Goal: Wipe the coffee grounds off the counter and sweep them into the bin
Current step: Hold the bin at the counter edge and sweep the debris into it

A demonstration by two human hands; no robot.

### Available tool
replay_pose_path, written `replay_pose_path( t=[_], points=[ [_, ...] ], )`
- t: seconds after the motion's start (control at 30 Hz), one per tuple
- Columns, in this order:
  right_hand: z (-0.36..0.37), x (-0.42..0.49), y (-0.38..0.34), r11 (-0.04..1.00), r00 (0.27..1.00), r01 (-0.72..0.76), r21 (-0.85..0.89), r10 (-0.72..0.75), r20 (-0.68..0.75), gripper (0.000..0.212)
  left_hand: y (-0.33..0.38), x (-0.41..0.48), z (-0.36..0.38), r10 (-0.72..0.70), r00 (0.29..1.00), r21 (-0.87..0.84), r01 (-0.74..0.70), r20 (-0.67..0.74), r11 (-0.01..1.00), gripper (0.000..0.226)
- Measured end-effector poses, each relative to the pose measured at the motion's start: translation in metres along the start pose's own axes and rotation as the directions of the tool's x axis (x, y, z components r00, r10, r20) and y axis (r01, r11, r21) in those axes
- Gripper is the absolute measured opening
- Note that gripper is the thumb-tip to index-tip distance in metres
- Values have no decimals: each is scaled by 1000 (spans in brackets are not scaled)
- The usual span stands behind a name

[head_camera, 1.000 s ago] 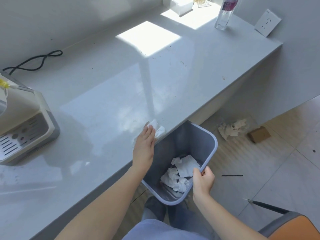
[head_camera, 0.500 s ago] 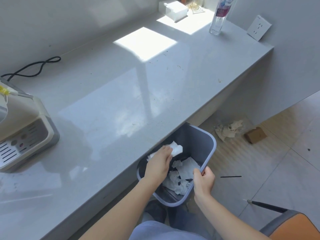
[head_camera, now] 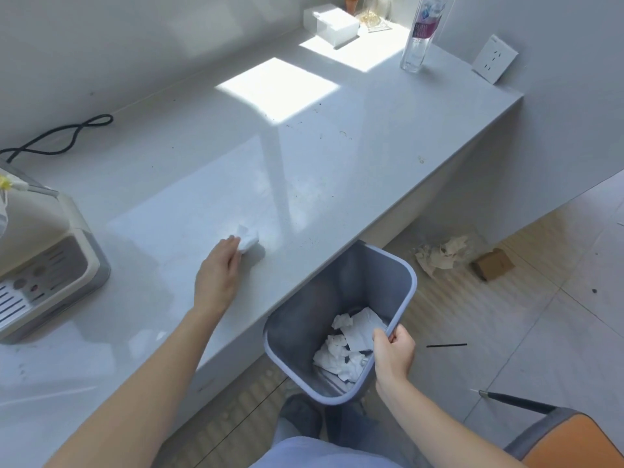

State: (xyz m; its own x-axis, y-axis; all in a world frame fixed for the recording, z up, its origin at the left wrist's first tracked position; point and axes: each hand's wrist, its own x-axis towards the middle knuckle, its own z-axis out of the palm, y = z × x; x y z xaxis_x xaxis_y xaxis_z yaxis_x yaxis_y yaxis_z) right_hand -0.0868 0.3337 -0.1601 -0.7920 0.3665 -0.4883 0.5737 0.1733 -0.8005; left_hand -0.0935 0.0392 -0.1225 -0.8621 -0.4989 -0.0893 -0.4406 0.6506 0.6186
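While the right hand (head_camera: 393, 354) grips the bin (head_camera: 354, 282) rim, the left hand (head_camera: 217, 276) curls round a tissue (head_camera: 249, 240) on the counter (head_camera: 337, 157).

Counter (head_camera: 337, 170) glossy smooth grey stone-look w/ dark specks; bin (head_camera: 381, 275) matt grey plastic; wad (head_camera: 248, 240) in left hand crumpled white paper; bottle (head_camera: 420, 38) clear plastic.

— How's the light?
— Bright daylight. Two hard sun patches glare on the glossy counter (head_camera: 371, 157); my left hand (head_camera: 217, 276) throws a soft shadow.
— Sharp?
— Slightly soft, stretched at the edges.
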Motion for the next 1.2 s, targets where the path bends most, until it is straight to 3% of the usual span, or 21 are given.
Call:
replay_pose_path(
  t=[0.13, 0.33, 0.53, 0.77, 0.83, 0.9, 0.97, 1.03, 1.1, 1.2],
  points=[
    [1, 1, 3, 1000, 1000, -2, -7, 2, -6, 31, 5, 6, 30, 25, 999, -39, -26, -29, 999, 33],
    [1, 2, 3, 1000, 1000, -14, -18, 14, -11, 32, 61, -13, 87, 200, 974, -85, -192, 103, 978, 40],
    [1, 3, 5, 1000, 1000, -17, -23, 16, -9, 34, 80, -47, 98, 262, 952, -128, -243, 162, 962, 36],
    [0, 4, 4, 999, 1000, -22, -30, 22, -1, 32, 90, -61, 78, 62, 961, -329, 32, 271, 944, 31],
    [-1, 4, 2, 1000, 1000, -14, -28, 14, 2, 32, 87, -46, 56, -2, 982, -395, 79, 190, 915, 28],
    [-2, 5, 1, 999, 1000, -12, -33, 12, 4, 31, 73, -22, 32, -113, 993, -430, 109, 15, 896, 27],
    [-2, 6, 1, 999, 1000, -11, -36, 11, 6, 29, 48, 4, 5, -208, 961, -395, 122, -181, 910, 32],
    [-3, 6, 1, 999, 1000, -15, -35, 15, 6, 28, 18, 24, -10, -227, 931, -318, 131, -286, 939, 35],
    [-3, 7, 2, 999, 1000, -20, -35, 20, 6, 28, -3, 34, -7, -190, 961, -234, 142, -199, 962, 37],
    [-2, 8, 3, 999, 999, -35, -34, 35, 12, 26, -17, 38, 20, 19, 999, -70, -22, -43, 997, 37]
  ],
)
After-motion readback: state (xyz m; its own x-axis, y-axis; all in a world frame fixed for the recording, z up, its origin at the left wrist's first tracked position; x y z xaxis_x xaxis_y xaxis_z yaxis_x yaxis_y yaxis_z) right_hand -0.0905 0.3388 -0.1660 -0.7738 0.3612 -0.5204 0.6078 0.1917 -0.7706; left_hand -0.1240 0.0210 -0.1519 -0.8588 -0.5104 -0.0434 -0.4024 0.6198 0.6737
